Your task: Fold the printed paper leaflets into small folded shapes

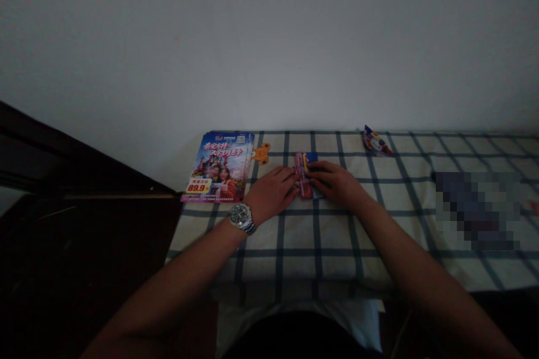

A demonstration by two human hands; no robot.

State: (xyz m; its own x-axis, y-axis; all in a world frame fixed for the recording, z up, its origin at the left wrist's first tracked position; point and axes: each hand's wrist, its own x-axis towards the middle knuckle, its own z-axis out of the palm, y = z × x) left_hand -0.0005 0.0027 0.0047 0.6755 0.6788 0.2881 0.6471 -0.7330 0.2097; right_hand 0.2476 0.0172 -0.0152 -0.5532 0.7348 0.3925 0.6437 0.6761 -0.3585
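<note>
A flyer (306,188), folded into a narrow upright strip of pink and blue print, lies on the checked tablecloth in front of me. The fingers of my left hand (275,193), with a metal watch (241,217) on its wrist, press on the strip's left edge. From the other side my right hand (337,184) holds the strip, its fingers bent over the right part. Some of the print is hidden beneath my fingers. Left of my hands lies a stack of flat flyers (219,168), showing a blue sky and a yellow price patch.
A folded paper piece (377,143) with a raised point stands at the back right, near the white wall (269,45). Beside the stack is an orange bear figure (261,153). A blurred-out dark object (475,210) lies on the tablecloth (269,247) at the right.
</note>
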